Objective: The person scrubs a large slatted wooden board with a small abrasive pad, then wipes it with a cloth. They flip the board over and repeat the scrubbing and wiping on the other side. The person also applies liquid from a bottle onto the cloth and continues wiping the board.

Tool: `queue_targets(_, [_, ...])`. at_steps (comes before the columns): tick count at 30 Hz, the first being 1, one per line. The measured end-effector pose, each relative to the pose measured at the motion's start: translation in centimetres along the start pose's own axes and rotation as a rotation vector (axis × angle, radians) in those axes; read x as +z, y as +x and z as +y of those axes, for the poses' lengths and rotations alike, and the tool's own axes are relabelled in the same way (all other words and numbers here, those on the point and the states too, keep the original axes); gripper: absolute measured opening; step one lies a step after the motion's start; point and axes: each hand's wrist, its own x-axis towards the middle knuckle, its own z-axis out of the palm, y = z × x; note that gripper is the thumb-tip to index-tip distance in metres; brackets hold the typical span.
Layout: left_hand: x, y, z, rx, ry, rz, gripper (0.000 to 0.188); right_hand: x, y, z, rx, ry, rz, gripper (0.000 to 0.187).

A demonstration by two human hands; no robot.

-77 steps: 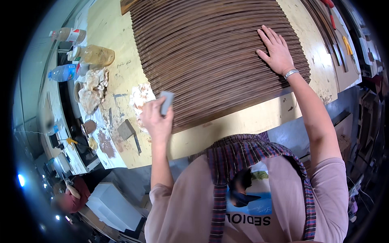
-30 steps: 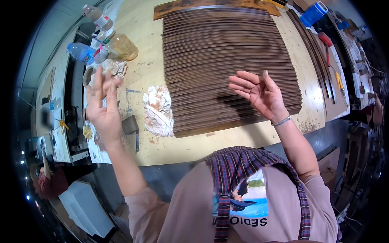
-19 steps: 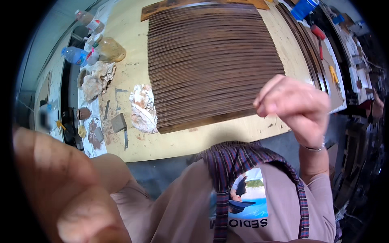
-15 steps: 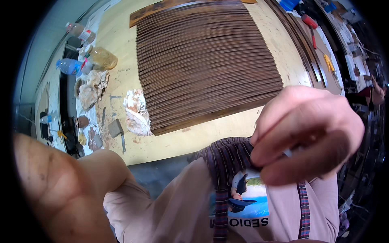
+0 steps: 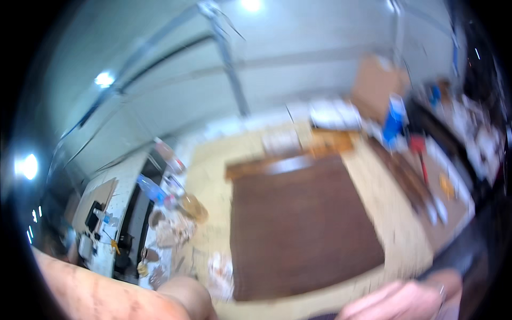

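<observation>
Brown panel [image 5: 309, 229] lies flat mid-table, 1 broad block. R hand [image 5: 394, 305] low in view nr table's front edge, blurred & cut off by frame: fingers look together, pointing L; nothing seen in grip, but can't tell how far closed. L forearm [image 5: 106, 290] big & close at lower L; L hand itself out of frame, so can't tell how open or if holding anything.

Progress: panel looks laid out whole, no gaps made out. Surface detail lost to blur, so can't judge how much is finished or left. No tool or hand seen on its face; work looks paused. White rag [image 5: 220, 274] by its front L corner, touching or just apart, can't tell.

Edges/room: wooden board [image 5: 245, 169] runs along far edge. R side: bare strip of table [image 5: 400, 229], then dark strips [image 5: 400, 178], red-headed tool [image 5: 418, 146] & yellow tool [image 5: 447, 185] beyond. L side: pale strip too, narrower toward front, w/ cloth heap [image 5: 173, 230] & amber bottle [image 5: 193, 207] along outer side. Front: only thin margin betw. panel & table edge.
</observation>
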Motion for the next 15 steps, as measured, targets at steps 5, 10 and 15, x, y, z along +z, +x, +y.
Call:
queue_targets(5, [0.9,-2.5,2.5,0.014,-0.063,0.059,0.037,0.9,-0.6,1.9,0.116,-0.058,-0.188,0.035])
queue_targets(10, [1.3,-4.6,2.4,0.011,0.112,0.031,0.036,-1.2,-2.7,2.3,0.089,-0.257,-0.182,0.036])
queue_targets(15, [2.9,-7.0,1.1,0.127,0.202,-0.006,0.035,-2.0,-7.8,1.6,0.036,-0.613,-0.104,0.036])
